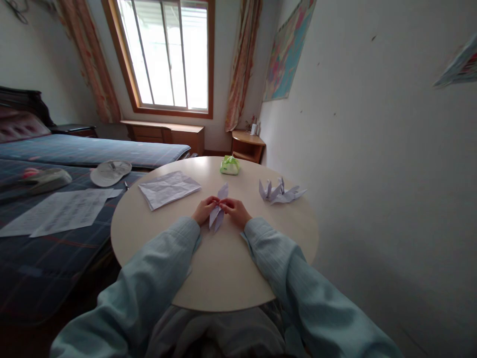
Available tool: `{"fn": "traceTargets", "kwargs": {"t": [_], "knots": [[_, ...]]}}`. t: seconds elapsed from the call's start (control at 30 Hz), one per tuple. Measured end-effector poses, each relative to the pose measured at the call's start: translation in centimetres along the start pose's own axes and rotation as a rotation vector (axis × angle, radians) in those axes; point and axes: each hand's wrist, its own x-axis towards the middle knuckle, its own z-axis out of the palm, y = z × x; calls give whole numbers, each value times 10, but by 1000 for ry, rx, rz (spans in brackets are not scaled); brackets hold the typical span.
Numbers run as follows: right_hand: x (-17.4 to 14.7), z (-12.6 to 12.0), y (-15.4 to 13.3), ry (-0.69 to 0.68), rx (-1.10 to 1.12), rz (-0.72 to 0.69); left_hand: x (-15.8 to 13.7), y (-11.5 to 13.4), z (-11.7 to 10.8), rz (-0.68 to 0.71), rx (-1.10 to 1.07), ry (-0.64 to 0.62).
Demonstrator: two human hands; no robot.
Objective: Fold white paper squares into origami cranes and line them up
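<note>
Between my two hands, over the middle of the round table [231,278], is a folded white paper crane [216,219] with long pointed parts. My left hand [204,210] pinches its middle from the left. From the right, my right hand [236,211] pinches the same spot, the fingertips of both hands nearly meeting. One narrow point of the paper sticks up beyond my fingers and two hang towards me. Several finished paper cranes [279,193] stand grouped on the table to the right.
Creased paper sheets [169,189] lie at the table's left, and a green tissue pack [230,165] sits at the back. Beside the table, a bed [85,248] holds printed sheets [70,211] and a white cap [111,173]. A wall [372,174] runs along the right.
</note>
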Motion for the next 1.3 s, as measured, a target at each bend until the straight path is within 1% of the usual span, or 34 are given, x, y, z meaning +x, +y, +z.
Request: {"fn": "traceTargets", "kwargs": {"t": [0.1,0.27,0.4,0.47,0.6,0.77,0.87,0.97,1.07,1.17,1.23,1.3], "knots": [[0,-1,-1,5,-43,-17,-1,-1,1,-11,-59,-8],[0,-1,-4,65,-88,-29,-2,-1,2,-53,-213,-44],[2,-1,-3,108,-67,1,-4,3,1,-101,-257,-48],[2,-1,-4,123,-37,14,-5,5,1,-101,-269,-36],[1,-1,-7,123,50,23,-4,6,-1,-40,-228,27],[2,-1,-7,136,157,68,-1,6,-4,51,-171,129],[4,-2,-7,125,159,61,-2,10,-4,100,-179,176],[4,-4,-9,121,114,36,-4,14,-2,95,-216,204],[2,-6,-14,178,62,33,-5,16,0,67,-227,198],[0,-7,-19,259,-5,12,-4,15,1,61,-168,191],[0,-7,-20,315,-38,-15,-4,14,0,86,-98,200],[0,-7,-21,358,-35,-36,-4,15,0,140,-33,223]]}}
